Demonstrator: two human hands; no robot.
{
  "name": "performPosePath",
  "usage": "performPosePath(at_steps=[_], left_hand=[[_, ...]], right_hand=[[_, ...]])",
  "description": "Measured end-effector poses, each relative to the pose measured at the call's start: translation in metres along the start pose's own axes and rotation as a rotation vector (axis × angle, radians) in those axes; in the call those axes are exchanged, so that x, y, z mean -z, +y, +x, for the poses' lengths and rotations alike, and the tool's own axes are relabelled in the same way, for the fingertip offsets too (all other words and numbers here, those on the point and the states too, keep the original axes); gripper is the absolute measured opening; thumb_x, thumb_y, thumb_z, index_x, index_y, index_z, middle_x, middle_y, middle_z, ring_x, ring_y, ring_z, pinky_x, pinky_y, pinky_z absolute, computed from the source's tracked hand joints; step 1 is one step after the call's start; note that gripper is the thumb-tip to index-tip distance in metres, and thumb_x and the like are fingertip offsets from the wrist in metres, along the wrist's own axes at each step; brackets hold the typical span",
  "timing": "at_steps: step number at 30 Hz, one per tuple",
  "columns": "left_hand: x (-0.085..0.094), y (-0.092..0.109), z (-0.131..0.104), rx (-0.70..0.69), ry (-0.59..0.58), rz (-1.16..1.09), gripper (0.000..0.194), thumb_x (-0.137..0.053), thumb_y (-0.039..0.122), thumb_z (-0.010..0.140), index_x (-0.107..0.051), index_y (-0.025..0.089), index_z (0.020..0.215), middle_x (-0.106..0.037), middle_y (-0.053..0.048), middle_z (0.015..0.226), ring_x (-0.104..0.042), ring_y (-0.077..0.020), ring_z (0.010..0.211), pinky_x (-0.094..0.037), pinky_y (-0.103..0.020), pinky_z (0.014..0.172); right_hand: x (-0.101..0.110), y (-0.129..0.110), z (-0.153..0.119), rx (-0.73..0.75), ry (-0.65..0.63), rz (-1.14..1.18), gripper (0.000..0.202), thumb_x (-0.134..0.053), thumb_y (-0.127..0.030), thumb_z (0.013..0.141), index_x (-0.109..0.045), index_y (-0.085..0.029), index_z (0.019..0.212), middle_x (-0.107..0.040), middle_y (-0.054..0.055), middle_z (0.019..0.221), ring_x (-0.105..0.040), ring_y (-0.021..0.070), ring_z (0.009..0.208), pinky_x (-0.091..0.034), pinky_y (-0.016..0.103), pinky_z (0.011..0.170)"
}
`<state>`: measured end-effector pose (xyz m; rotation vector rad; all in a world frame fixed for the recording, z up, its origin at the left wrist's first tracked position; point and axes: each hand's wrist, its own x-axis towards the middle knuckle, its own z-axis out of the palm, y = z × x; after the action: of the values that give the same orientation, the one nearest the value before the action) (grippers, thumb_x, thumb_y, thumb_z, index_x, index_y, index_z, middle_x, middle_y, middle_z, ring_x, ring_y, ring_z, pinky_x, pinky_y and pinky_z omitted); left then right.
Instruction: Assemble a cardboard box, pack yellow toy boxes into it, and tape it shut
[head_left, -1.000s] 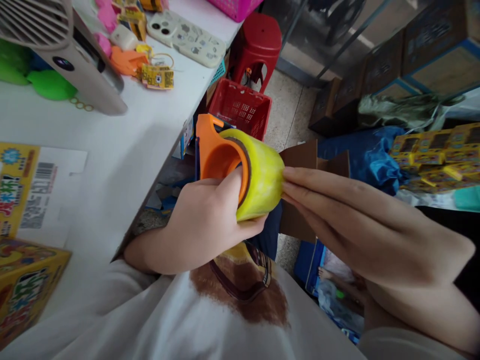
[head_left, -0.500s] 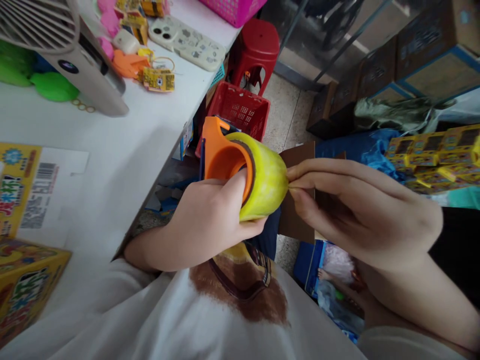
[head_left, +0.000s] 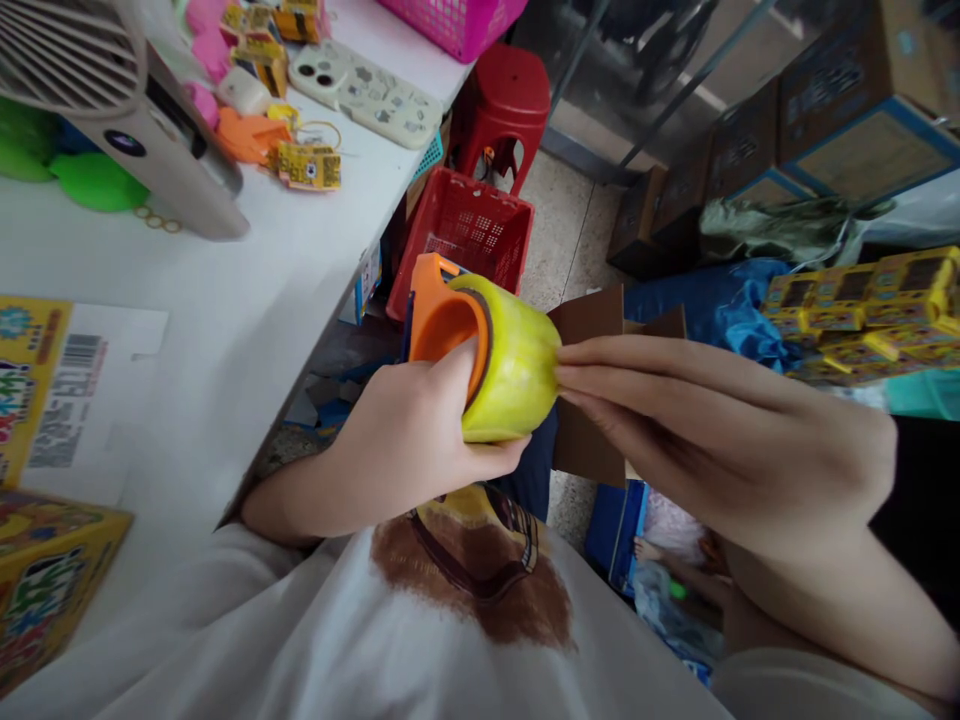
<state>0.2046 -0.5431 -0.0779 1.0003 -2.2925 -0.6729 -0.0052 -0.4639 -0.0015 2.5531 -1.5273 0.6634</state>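
My left hand point(head_left: 409, 440) is wrapped round an orange tape dispenser point(head_left: 435, 310) carrying a thick roll of yellow tape point(head_left: 517, 365), its thumb pushed into the hollow core. The roll is held in front of my body, beyond the table edge. On the roll's right side, the fingertips of my right hand point(head_left: 720, 430) are pressed together against the tape. The bit of tape between them is hidden by the fingers.
A white table point(head_left: 202, 330) on the left bears a handheld fan point(head_left: 142, 130), a phone point(head_left: 367, 90) and yellow printed boxes point(head_left: 60, 570). A red basket point(head_left: 469, 235) and red stool point(head_left: 510, 95) stand beyond. Yellow boxes point(head_left: 862, 300) are stacked right, near an open carton point(head_left: 589, 430).
The roll has shifted slightly left and turned a little in my left hand. My right fingertips have moved left with it, and the fingers are straighter and closer together.
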Motion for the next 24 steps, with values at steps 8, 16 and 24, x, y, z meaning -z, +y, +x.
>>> performPosePath(at_steps=[8,16,24], left_hand=[[-0.002,-0.002,0.006,-0.168,-0.013,-0.247,0.036,-0.092,0.024,0.07,-0.063,0.02,0.091,-0.077,0.003,0.077,-0.071,-0.0135,0.058,-0.054,-0.021,0.06],[-0.012,-0.016,0.015,-0.301,-0.117,-0.2,0.026,-0.085,0.04,0.079,-0.064,0.025,0.076,-0.076,0.0,0.077,-0.077,-0.0211,0.076,-0.065,-0.032,0.077],[-0.005,-0.014,0.017,-0.267,-0.277,-0.191,0.022,-0.087,0.04,0.078,-0.069,0.028,0.081,-0.08,-0.002,0.089,-0.079,-0.0231,0.087,-0.067,-0.035,0.087]], right_hand=[[0.006,-0.003,0.0,-0.107,-0.021,0.02,0.023,-0.072,-0.013,0.099,-0.077,-0.028,0.116,-0.083,0.002,0.118,-0.082,0.0208,0.104,-0.069,0.026,0.097],[0.019,-0.004,-0.015,-0.194,-0.029,0.135,0.022,-0.067,-0.023,0.104,-0.076,-0.03,0.123,-0.083,0.003,0.114,-0.082,0.0214,0.098,-0.072,0.03,0.093],[0.032,-0.013,-0.01,-0.25,-0.125,0.151,0.02,-0.07,-0.018,0.102,-0.077,-0.03,0.116,-0.083,0.001,0.111,-0.083,0.021,0.097,-0.072,0.028,0.089]])
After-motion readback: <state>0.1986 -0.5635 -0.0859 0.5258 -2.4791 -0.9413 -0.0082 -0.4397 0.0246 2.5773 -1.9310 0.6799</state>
